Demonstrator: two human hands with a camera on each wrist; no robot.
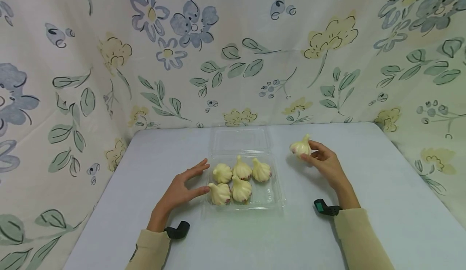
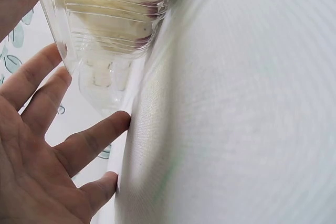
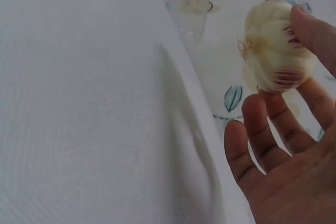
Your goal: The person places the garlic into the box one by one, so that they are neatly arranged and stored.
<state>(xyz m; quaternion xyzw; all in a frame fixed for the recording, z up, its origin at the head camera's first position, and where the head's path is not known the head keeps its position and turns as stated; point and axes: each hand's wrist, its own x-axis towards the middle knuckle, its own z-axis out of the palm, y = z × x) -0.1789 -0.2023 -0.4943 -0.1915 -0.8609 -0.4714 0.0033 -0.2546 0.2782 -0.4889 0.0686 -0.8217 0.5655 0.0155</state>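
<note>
My right hand (image 1: 325, 163) pinches a garlic bulb (image 1: 301, 146) between thumb and fingers, to the right of a clear plastic clamshell box (image 1: 265, 199). In the right wrist view this garlic bulb (image 3: 278, 45) shows purple streaks and a tuft of roots. Several more garlic bulbs (image 1: 242, 189) lie in the box in two rows, with bare room at its front right corner. My left hand (image 1: 178, 189) is at the box's left side, its fingers spread and fairly straight. In the left wrist view, fingertips (image 2: 62, 77) of that hand are right at the box's edge.
The box's clear lid (image 1: 240, 140) lies folded back behind it on the white table (image 1: 145, 157). A flower-printed cloth (image 1: 225, 80) hangs along the table's back and left side. Black wrist cameras (image 1: 178, 230) are strapped below both hands.
</note>
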